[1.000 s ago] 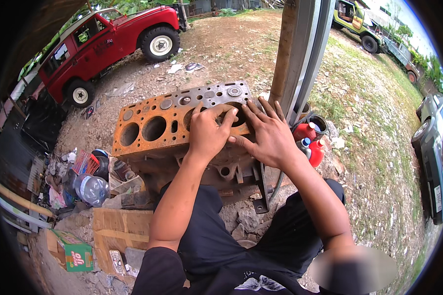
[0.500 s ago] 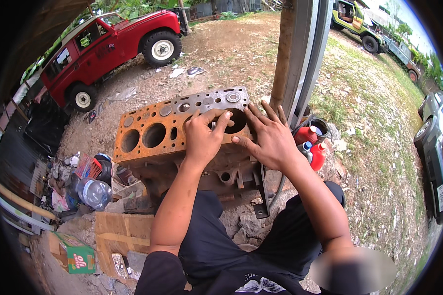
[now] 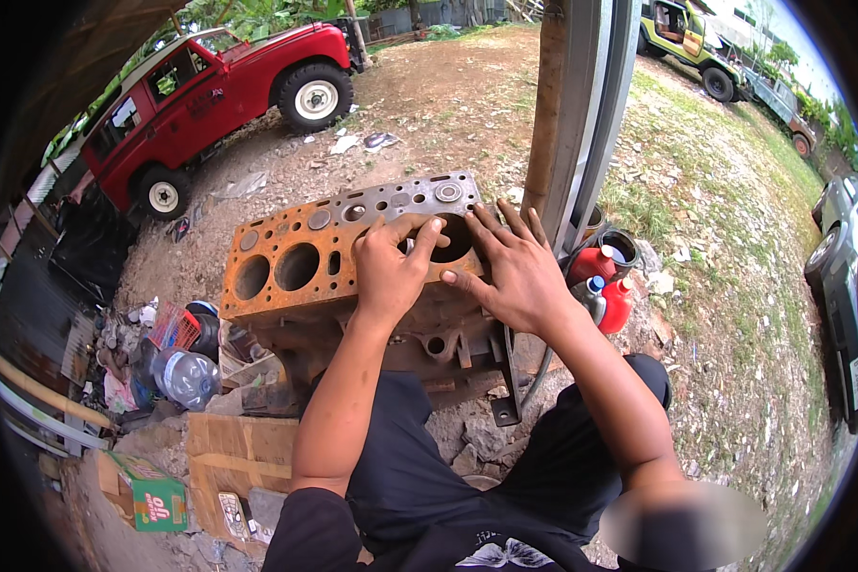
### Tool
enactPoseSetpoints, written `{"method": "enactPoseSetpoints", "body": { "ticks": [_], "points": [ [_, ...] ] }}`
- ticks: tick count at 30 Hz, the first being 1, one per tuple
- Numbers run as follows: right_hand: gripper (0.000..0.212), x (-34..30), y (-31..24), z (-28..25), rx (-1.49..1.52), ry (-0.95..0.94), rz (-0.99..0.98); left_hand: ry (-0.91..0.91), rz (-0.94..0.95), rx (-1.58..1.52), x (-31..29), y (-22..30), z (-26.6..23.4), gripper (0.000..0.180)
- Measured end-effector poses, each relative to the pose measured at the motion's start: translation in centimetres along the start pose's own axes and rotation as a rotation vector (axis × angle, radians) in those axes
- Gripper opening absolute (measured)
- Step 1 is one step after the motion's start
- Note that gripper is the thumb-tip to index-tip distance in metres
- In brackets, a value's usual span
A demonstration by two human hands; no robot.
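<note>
near you, the rusty orange-grey metal engine block (image 3: 318,289) carries your right hand (image 3: 518,274) spread open on its right end, likely for bracing, while your left hand (image 3: 389,267) curls alongside, whether pinching anything i cannot tell.

A red, white-wheeled off-road vehicle (image 3: 205,103) is standing at upper left. A clear, rounded plastic jug (image 3: 189,378) is lying beside a red lattice plastic basket (image 3: 173,326). Two red plastic bottles (image 3: 617,306) are standing near a round black bucket (image 3: 623,239).
</note>
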State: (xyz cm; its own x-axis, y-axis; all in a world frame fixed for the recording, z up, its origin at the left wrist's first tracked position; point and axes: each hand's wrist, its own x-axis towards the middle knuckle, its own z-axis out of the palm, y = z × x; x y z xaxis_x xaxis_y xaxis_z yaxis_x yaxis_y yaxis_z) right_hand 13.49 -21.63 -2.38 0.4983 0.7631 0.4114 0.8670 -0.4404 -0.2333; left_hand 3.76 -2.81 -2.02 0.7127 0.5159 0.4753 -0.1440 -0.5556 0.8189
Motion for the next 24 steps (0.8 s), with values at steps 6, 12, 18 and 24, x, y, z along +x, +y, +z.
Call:
{"method": "enactPoseSetpoints", "body": {
  "ticks": [6, 12, 18, 24],
  "points": [
    [0.113, -5.8, -2.7, -3.0, 0.002, -0.067, -0.094, 0.012, 0.0, 0.053, -0.5, 0.7, -1.7, 0.024],
    [0.103, -1.2, -0.3, -1.1, -0.013, -0.006, -0.009, 0.014, -0.001, 0.048, -0.4, 0.8, -1.2, 0.024],
    [0.103, -1.4, -0.7, -0.6, 0.05, -0.007, -0.054, 0.032, 0.006, 0.103, -0.7, 1.0, -1.9, 0.025],
    [0.103, -5.2, -1.8, -3.2, 0.023, -0.039, -0.088, 0.019, 0.017, 0.105, -0.7, 1.1, -1.4, 0.024]
  ]
}}
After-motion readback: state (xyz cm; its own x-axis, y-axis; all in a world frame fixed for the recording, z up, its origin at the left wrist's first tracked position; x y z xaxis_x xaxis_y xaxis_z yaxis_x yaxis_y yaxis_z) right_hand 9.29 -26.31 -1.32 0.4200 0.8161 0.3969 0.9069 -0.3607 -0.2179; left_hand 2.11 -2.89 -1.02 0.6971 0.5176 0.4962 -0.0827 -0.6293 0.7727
